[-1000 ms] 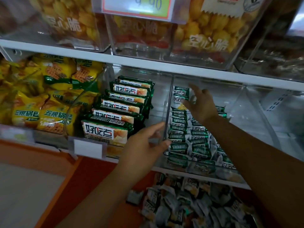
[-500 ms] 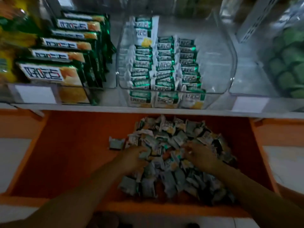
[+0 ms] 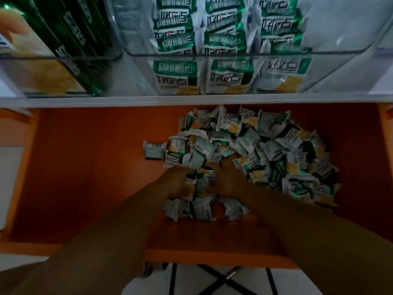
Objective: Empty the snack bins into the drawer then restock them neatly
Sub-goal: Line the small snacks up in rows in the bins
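A heap of small green-and-white snack packets (image 3: 276, 145) lies in the open orange drawer (image 3: 95, 167). Both my hands are down in the near side of the heap. My left hand (image 3: 176, 182) has its fingertips buried among the packets, so its hold is hidden. My right hand (image 3: 227, 177) lies spread on the pile with a finger reaching forward. One packet (image 3: 154, 150) sits apart at the left of the heap. Above, a clear bin (image 3: 234, 54) on the shelf holds three neat rows of the same packets (image 3: 176, 39).
A second clear bin (image 3: 63, 57) at the upper left holds larger dark green packs (image 3: 70, 39). The white shelf edge (image 3: 127, 101) overhangs the back of the drawer. Black crossed legs (image 3: 223, 277) show on the pale floor below the drawer front.
Both hands dropped from the shelf bin into the drawer's heap, and my view tilted down. Since half a second ago the hands have drawn closer together at the near side of the pile.
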Demonstrator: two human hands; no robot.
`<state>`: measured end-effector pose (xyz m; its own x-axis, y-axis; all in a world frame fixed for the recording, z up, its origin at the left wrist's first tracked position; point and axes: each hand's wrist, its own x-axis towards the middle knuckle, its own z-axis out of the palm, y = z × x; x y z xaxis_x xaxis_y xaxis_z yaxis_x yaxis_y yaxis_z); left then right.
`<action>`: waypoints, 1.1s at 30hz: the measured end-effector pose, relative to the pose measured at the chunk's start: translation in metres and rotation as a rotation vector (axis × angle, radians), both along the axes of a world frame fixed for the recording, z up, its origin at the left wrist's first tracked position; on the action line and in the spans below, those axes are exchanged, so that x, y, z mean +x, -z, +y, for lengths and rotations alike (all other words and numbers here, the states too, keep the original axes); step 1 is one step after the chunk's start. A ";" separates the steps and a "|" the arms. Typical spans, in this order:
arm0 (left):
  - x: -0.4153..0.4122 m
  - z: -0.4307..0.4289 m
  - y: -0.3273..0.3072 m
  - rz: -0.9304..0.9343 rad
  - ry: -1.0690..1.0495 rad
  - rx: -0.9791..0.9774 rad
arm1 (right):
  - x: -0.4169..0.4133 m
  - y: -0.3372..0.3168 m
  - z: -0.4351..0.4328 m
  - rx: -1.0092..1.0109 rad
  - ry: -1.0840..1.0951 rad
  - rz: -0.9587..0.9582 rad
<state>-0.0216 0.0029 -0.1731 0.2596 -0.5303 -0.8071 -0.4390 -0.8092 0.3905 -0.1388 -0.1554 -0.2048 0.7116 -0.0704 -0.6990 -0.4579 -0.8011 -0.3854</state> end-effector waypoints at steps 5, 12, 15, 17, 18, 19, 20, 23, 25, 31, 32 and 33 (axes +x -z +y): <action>-0.002 0.001 0.000 0.024 -0.056 -0.013 | 0.012 0.001 0.012 -0.147 0.015 -0.012; -0.005 0.010 -0.010 0.075 -0.146 -0.006 | 0.010 -0.002 0.019 0.119 0.189 -0.043; -0.008 0.009 -0.021 0.097 -0.228 -0.037 | 0.006 -0.021 0.010 0.181 0.276 -0.087; -0.008 0.007 -0.034 0.147 -0.339 -0.103 | 0.001 -0.042 -0.001 0.234 0.382 -0.093; -0.008 0.005 -0.042 0.188 -0.418 -0.145 | -0.002 -0.054 -0.007 0.252 0.442 -0.096; -0.007 0.004 -0.053 0.215 -0.498 -0.176 | -0.006 -0.067 -0.013 0.267 0.503 -0.115; -0.005 0.002 -0.061 0.207 -0.564 -0.201 | -0.010 -0.083 -0.018 0.287 0.577 -0.141; -0.001 -0.004 -0.091 0.165 -0.732 -0.276 | -0.021 -0.133 -0.029 0.323 0.721 -0.251; -0.001 -0.007 -0.116 0.220 -0.834 -0.356 | -0.027 -0.166 -0.032 0.319 0.741 -0.334; -0.004 -0.007 -0.203 0.247 -0.973 -0.672 | -0.040 -0.247 -0.028 0.407 0.711 -0.528; -0.006 -0.006 -0.217 0.321 -1.013 -0.698 | -0.040 -0.259 -0.024 0.431 0.685 -0.535; -0.008 -0.005 -0.228 0.401 -1.036 -0.713 | -0.038 -0.270 -0.019 0.448 0.657 -0.545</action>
<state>-0.0295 -0.0023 0.0553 0.6098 -0.5701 -0.5506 0.5005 -0.2617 0.8252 -0.1767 -0.1747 0.0651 0.8601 -0.3778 -0.3429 -0.4302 -0.1757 -0.8854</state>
